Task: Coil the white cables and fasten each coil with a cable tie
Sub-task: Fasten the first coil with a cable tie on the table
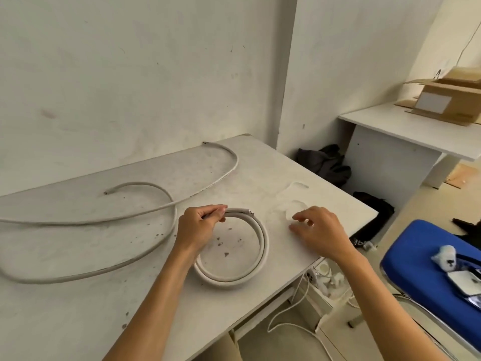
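Observation:
A white cable wound into a round coil (261,246) lies on the white table (78,295) in front of me. My left hand (199,226) pinches the coil at its top, where a cut cable end sticks out. My right hand (318,230) hovers just right of the coil, fingers spread, over faint white cable ties (292,207) lying on the table; whether it touches them I cannot tell. One long uncoiled white cable (117,220) runs from the left edge up to the wall. A second loose cable (145,246) loops around at the left.
The table's right edge runs diagonally past my right hand. Beyond it stand a blue chair (426,280) with small items, a second white desk (406,131) bearing a cardboard box (447,100), dark cloth (325,162) on the floor, and a power strip with cords (325,277) below.

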Demonstrator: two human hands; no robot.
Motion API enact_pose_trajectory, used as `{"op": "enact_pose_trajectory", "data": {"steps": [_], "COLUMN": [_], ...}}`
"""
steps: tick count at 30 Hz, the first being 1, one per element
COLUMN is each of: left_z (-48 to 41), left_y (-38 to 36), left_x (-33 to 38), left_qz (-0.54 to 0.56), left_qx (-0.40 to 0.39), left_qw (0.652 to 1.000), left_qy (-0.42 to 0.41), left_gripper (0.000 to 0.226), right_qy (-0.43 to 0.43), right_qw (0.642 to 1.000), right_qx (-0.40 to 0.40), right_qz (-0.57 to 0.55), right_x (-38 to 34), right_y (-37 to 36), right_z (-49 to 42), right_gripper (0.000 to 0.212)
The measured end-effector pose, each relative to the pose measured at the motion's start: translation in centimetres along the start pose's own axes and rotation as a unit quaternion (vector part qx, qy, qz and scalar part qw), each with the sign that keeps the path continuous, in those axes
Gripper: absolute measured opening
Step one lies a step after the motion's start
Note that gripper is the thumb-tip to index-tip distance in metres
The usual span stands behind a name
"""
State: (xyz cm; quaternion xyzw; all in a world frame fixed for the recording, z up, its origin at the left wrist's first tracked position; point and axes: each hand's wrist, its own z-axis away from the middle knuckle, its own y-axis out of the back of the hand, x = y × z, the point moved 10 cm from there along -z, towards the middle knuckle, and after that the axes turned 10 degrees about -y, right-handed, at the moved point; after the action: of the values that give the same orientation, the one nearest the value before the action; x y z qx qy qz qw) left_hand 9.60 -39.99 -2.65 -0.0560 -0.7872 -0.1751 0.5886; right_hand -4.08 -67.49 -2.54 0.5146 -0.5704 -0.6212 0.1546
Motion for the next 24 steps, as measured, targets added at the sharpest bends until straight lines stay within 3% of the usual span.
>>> {"op": "enact_pose_trajectory", "data": {"steps": [7,10,12,14,15,17,20,24], "left_z": [0.2,0.2,0.3,0.5,0.6,0.9,1.3,1.5], "left_y": [0.5,1.5,2.5,3.8,4.3,5.1,5.6,5.9], "left_x": [0.0,0.2,-0.2,-0.8,-1.1,-1.5,-1.7,-1.4], "left_qz": [0.007,-0.005,-0.013,-0.012,-0.008,0.004,0.018,0.007], "left_qx": [0.003,0.015,0.032,0.054,0.065,0.086,0.107,0.111], "left_qw": [1.000,1.000,0.999,0.998,0.997,0.995,0.993,0.993], "left_qy": [0.007,0.001,0.011,0.029,0.036,0.047,0.050,0.033], "left_gripper": [0.019,0.018,0.017,0.017,0.017,0.019,0.019,0.020], "right_qy": [0.039,0.032,0.018,0.030,0.033,0.030,0.023,0.020], "right_qw": [0.999,0.983,0.938,0.854,0.820,0.798,0.852,0.919], "right_qx": [0.026,0.076,0.034,-0.059,-0.101,-0.152,-0.167,-0.121], "right_qz": [-0.022,-0.165,-0.345,-0.516,-0.563,-0.583,-0.496,-0.374], "right_x": [-3.3,-5.7,-7.3,-10.0,-11.4,-13.7,-15.9,-17.1], "right_y": [0.0,3.7,5.1,5.3,5.1,3.9,0.9,-1.9], "right_z": [-0.3,0.2,0.9,1.8,2.4,3.4,4.4,4.4], "right_gripper": [0.010,0.006,0.009,0.007,0.008,0.008,0.011,0.011]}}
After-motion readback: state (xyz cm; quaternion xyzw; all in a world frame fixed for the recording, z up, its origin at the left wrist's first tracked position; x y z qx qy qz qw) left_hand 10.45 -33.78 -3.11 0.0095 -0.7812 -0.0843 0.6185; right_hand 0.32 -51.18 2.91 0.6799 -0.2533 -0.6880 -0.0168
